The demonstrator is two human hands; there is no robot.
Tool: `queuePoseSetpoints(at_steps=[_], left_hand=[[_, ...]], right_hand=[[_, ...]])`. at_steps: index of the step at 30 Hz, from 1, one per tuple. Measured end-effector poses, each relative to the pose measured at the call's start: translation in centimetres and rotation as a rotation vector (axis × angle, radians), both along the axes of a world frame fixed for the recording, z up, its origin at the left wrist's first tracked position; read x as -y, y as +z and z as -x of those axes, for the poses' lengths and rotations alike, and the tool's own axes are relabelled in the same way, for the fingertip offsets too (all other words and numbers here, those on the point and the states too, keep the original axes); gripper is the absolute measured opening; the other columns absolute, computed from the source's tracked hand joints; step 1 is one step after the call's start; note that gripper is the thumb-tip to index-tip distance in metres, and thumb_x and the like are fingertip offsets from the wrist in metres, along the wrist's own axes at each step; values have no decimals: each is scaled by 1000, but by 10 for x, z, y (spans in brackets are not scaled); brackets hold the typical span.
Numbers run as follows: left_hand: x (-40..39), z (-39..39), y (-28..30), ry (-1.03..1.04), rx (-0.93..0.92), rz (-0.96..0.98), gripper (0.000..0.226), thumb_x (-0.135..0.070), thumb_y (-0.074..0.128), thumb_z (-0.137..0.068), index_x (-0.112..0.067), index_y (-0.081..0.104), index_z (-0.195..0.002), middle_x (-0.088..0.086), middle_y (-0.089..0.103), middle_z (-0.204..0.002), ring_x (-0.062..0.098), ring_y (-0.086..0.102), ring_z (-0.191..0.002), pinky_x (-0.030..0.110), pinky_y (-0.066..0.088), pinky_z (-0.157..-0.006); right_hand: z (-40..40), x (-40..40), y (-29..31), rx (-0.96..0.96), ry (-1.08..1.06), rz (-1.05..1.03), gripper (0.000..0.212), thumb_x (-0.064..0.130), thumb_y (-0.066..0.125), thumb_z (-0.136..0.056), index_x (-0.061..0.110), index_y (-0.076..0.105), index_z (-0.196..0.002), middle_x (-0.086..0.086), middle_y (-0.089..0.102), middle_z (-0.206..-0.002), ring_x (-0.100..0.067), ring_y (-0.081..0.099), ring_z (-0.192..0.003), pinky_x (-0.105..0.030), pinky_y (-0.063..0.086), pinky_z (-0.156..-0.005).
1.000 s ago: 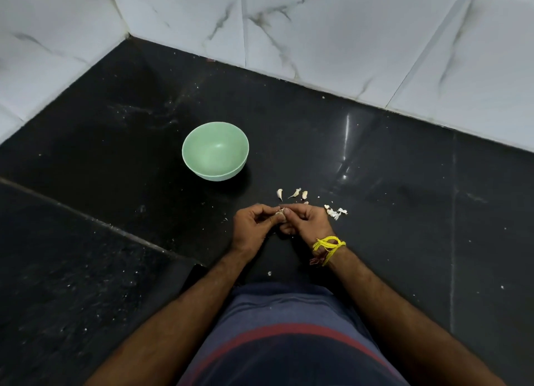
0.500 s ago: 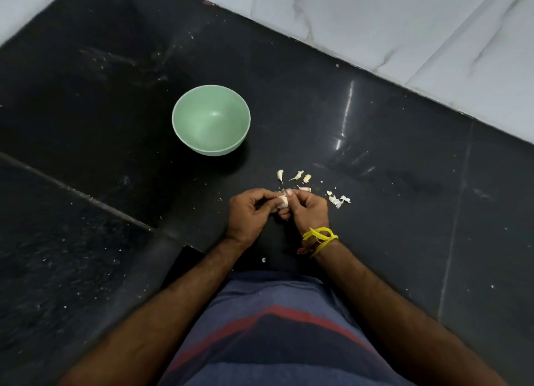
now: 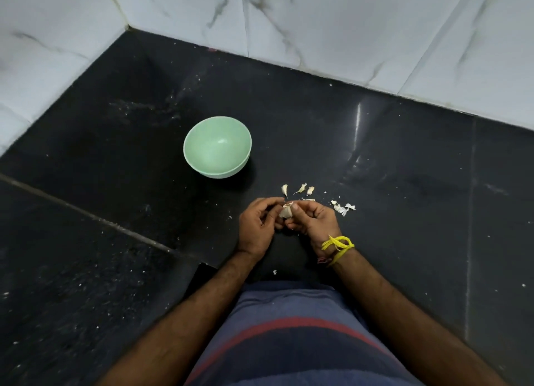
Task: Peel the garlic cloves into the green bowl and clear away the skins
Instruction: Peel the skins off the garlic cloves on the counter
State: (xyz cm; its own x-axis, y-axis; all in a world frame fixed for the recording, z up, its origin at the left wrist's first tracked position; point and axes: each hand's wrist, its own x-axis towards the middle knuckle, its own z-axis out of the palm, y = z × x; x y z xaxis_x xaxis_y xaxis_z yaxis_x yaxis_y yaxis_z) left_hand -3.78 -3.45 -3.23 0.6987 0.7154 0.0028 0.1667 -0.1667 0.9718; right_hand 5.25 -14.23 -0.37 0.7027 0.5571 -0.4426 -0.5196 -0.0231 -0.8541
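Head view: left hand (image 3: 257, 226) and right hand (image 3: 313, 222) pinch one garlic clove (image 3: 285, 211) — light, firm, papery-skinned; best gripped at its ends.

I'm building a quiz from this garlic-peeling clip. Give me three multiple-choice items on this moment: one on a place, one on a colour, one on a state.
1. Where does the green bowl stand relative to the hands?
A. Beyond them, toward the person's left
B. Between the forearms
C. Against the right-hand wall

2. What colour is the thread on the right wrist?
A. Blue
B. Yellow
C. White

3. What does the bowl hold?
A. A heap of skins
B. Several peeled cloves
C. Nothing visible

Key: 1 A, since the bowl sits on the black counter farther from the person and left of the hands. 2 B, a yellow band circles the wrist. 3 C, its inside shows plain green, while the left hand and right hand hold a garlic clove between them, with loose cloves and skins on the counter.
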Motion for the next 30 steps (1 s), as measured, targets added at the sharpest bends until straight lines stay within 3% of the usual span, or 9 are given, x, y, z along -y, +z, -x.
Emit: queuePoseSetpoints(at_steps=[2,5,10,16,21,25,30], left_hand=[[1,-1,4,-14,8,-35,21,-10,68,-94,-17,73,-113,-7,68,-107,17,72,-82,34,62,-66],[3,-2,9,-57,-5,-56,18,-16,73,-90,-22,74,-107,-7,72,-101,12,71,-80,30,60,-70],[1,-5,16,-76,-31,252,26,-15,84,-73,-5,73,-94,12,76,-88,20,71,-78,38,60,-74],[1,-4,17,-55,-42,350,21,-5,83,-72,1,68,-85,16,75,-82,22,72,-75,35,60,-72],[5,-3,19,3,-12,348,27,-17,86,-64,-4,67,-80,12,74,-76,23,71,-70,34,61,-67],[7,-5,17,70,-19,273,23,-17,87,-68,-9,67,-78,15,71,-70,23,61,-55,26,52,-48],[8,-3,10,41,-27,232,14,-11,82,-79,-12,76,-92,8,76,-77,14,67,-63,23,54,-55]], right_hand=[[1,-1,0,-3,-22,-3,6,4,63,-90,4,69,-91,-11,71,-75,-16,65,-57,-23,57,-56],[2,-4,2,15,-55,3,4,2,64,-90,1,67,-90,-12,70,-74,-17,66,-58,-23,57,-56],[1,-2,6,11,-59,26,11,4,65,-89,-6,67,-93,-12,70,-78,-18,68,-62,-26,58,-55],[-1,-2,2,19,18,72,11,8,65,-91,-2,68,-92,-13,70,-77,-16,67,-57,-24,57,-52],[-6,-1,5,4,98,89,15,10,63,-92,-3,68,-98,-12,71,-82,-17,69,-63,-24,58,-57],[-4,-4,6,-18,50,106,10,11,65,-91,1,68,-92,-13,70,-79,-15,67,-57,-24,56,-52],[-2,-10,6,68,59,179,10,9,60,-94,0,63,-91,-16,65,-68,-13,61,-43,-24,53,-42]])
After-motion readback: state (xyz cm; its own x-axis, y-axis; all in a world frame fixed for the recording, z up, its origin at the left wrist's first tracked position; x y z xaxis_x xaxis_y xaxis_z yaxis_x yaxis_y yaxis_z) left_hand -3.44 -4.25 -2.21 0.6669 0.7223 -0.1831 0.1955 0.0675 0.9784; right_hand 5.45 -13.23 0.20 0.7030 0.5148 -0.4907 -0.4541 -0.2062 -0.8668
